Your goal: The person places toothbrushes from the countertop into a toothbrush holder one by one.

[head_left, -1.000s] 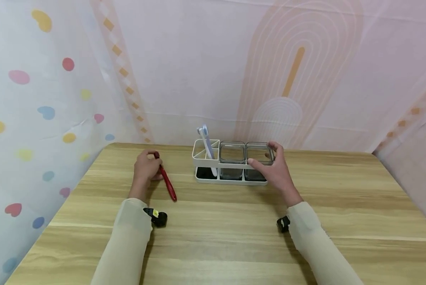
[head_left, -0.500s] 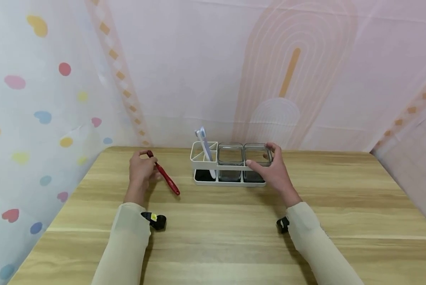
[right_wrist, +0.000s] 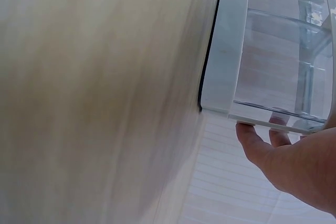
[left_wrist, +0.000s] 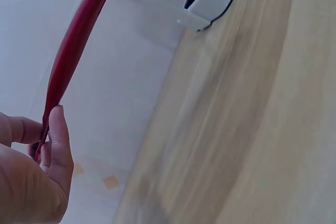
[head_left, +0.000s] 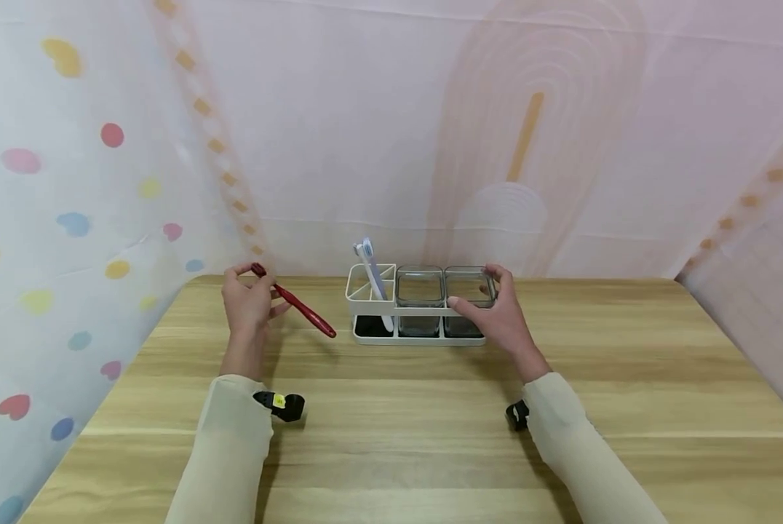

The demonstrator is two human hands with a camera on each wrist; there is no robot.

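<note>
My left hand (head_left: 247, 302) pinches the head end of a red toothbrush (head_left: 297, 310) and holds it lifted off the wooden table (head_left: 404, 422), its handle slanting down to the right. In the left wrist view the red toothbrush (left_wrist: 73, 51) rises from my fingertips (left_wrist: 55, 129). My right hand (head_left: 496, 313) grips the right end of a white rack (head_left: 375, 331), fingers over the rightmost clear glass cup (head_left: 468, 287). A second clear cup (head_left: 420, 287) sits in the middle slot. A white-blue toothbrush (head_left: 373, 280) stands in the left slot. The right wrist view shows the rack's rim (right_wrist: 228, 51) and my fingers (right_wrist: 262, 142) on it.
Pastel printed cloth (head_left: 70, 182) hangs along the left side and behind the table. Bare wood stretches in front of the rack and to its right. A black wrist camera mount (head_left: 280, 404) sits on each sleeve.
My left hand has lifted the red toothbrush off the table and raised it up and slightly left. The right hand has kept its grip on the rack.
</note>
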